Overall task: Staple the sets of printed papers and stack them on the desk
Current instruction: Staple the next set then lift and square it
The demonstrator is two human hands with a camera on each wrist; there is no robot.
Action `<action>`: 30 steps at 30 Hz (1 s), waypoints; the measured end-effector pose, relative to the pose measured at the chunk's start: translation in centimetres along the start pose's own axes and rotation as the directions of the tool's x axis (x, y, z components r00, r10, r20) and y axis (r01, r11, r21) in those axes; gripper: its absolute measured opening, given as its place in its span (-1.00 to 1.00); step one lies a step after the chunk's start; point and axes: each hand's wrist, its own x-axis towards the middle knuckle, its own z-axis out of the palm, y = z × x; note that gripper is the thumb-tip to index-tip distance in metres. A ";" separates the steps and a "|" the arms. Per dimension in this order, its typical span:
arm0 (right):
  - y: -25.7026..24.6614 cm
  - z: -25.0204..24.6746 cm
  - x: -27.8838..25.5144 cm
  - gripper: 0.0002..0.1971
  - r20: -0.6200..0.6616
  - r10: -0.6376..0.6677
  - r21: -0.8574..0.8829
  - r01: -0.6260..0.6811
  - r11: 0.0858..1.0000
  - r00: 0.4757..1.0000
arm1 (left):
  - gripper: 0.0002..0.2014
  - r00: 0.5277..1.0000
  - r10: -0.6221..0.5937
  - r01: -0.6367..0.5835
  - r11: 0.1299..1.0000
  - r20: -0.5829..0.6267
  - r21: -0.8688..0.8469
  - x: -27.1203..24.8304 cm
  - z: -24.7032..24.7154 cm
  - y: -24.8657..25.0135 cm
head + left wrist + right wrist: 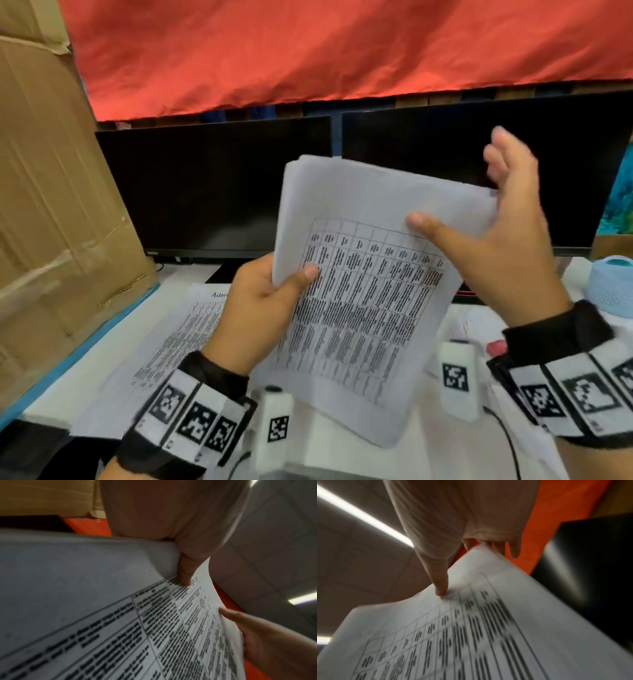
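On the white table [428,455] one printed set [171,346] lies flat at about 8 o'clock from the raised sheets — whether it is stapled cannot be told. The set in hand [359,301] is held up in front of the two dark monitors [219,185]. The left hand [263,308] pinches its left edge, thumb on top. The right hand [496,253] has its thumb on the printed face at 2 o'clock, fingers spread behind. No stapler is visible, so this set probably still awaits stapling — stacking has barely begun.
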 end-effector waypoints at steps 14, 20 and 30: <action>0.1 -1.1 2.3 -0.92 0.245 -0.071 -0.271 0.138 0.953 0.967 | -0.84 0.998 -0.066 0.066 0.997 0.011 0.051 -1.2 0.8 -0.2; 6.7 -2.7 0.2 -0.81 0.404 0.332 -0.514 -0.088 0.853 0.852 | -0.85 0.972 -0.215 0.219 0.975 -0.098 0.038 -2.1 -1.1 -2.5; 11.2 -4.2 -6.5 -0.43 0.379 0.889 -0.925 0.121 0.359 0.259 | -0.79 0.863 -0.475 0.464 0.880 -0.173 -0.103 -5.3 -0.8 -6.4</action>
